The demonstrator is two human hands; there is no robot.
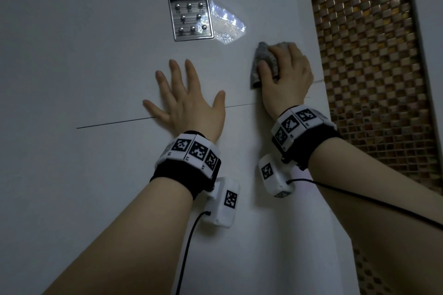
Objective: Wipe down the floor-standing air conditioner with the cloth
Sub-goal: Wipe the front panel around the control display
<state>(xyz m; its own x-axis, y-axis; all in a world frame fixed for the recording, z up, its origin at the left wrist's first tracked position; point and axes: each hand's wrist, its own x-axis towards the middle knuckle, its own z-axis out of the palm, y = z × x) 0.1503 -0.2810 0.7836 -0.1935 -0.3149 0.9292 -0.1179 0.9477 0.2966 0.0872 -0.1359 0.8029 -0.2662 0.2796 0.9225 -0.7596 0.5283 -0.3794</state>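
Mosaic wall (366, 55) flanks the air conditioner (96, 31). Below its control panel (191, 19), the left hand (189, 103) lies flat, fingers spread. Lower right of the panel, the right hand (285, 72) grips the cloth (262, 57) against the front. Wiping appears partway; the lower front likely remains.

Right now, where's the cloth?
In the head view the grey cloth sits right of centre, gripped by the right hand against the air conditioner, just below-right of its silver button panel.
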